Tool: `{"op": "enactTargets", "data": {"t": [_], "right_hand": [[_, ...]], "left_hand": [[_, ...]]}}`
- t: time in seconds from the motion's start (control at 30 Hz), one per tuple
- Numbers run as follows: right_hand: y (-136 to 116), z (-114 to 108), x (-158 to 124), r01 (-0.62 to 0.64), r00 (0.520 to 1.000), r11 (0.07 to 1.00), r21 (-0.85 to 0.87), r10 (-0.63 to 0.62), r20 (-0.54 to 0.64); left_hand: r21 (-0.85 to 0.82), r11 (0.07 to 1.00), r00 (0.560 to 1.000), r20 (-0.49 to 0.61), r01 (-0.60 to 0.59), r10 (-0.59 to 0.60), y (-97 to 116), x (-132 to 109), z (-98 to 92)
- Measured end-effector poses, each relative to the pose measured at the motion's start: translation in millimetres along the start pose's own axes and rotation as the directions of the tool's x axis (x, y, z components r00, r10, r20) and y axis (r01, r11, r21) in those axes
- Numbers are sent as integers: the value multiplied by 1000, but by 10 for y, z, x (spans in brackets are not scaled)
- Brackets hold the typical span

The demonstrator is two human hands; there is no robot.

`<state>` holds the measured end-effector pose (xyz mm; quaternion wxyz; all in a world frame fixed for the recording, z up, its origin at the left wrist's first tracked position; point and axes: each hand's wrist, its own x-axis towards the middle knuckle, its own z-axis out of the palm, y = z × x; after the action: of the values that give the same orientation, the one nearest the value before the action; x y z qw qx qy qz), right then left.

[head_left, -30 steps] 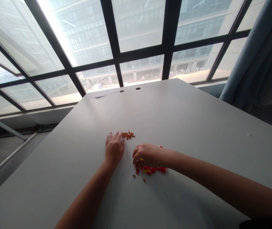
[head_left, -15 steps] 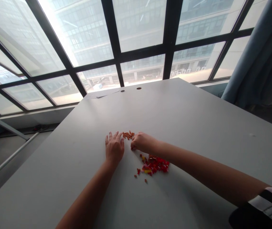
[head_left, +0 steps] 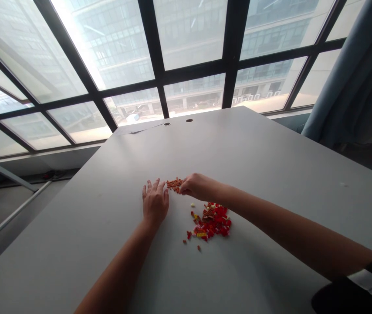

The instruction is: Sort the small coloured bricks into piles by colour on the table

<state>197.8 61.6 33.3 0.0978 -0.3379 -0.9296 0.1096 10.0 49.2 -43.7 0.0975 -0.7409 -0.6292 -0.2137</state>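
Small orange-brown building bricks lie in a little pile [head_left: 174, 184] between my two hands. My left hand [head_left: 155, 203] rests flat on the table just left of that pile, fingers spread, holding nothing. At the pile's right edge, my right hand [head_left: 199, 186] has its fingertips pinched together and pointing down; whatever is between them is hidden. Nearer to me, below the right forearm, spreads a larger mixed heap of bricks [head_left: 217, 224], mostly red with brown ones. A yellow studded brick [head_left: 201, 235] shows at its front.
Two loose brown bricks, one a single brick [head_left: 199, 247], lie in front of the heap, and a pale brick [head_left: 192, 205] lies behind it. The white table [head_left: 254, 161] reaches to the windows, with two round holes near its far edge. A blue curtain [head_left: 346, 83] hangs at right.
My right hand has moved slightly away from me, up to the edge of the orange-brown pile. The pale brick and more of the mixed heap now show. My left hand stays put.
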Motion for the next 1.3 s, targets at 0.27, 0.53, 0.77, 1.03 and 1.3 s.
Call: {"op": "enactTargets", "data": {"t": [0.27, 0.53, 0.77, 1.03, 1.3], "right_hand": [[-142, 70, -263, 32, 971, 999, -3, -30, 235], [-118, 127, -146, -28, 984, 993, -115, 48, 174], [4, 174, 133, -203, 977, 967, -157, 188, -101], [127, 138, -266, -90, 991, 984, -157, 73, -109], [111, 231, -1057, 89, 980, 994, -70, -100, -174]], "left_hand": [[8, 1000, 1000, 1, -1, 1, 23, -11, -16], [6, 1000, 1000, -10, -15, 15, 2, -7, 3], [-13, 999, 999, -40, -37, 37, -22, -13, 21], [-71, 991, 991, -78, -111, 105, -16, -8, -14], [-269, 784, 828, -139, -560, 544, 290, -103, -307]]}}
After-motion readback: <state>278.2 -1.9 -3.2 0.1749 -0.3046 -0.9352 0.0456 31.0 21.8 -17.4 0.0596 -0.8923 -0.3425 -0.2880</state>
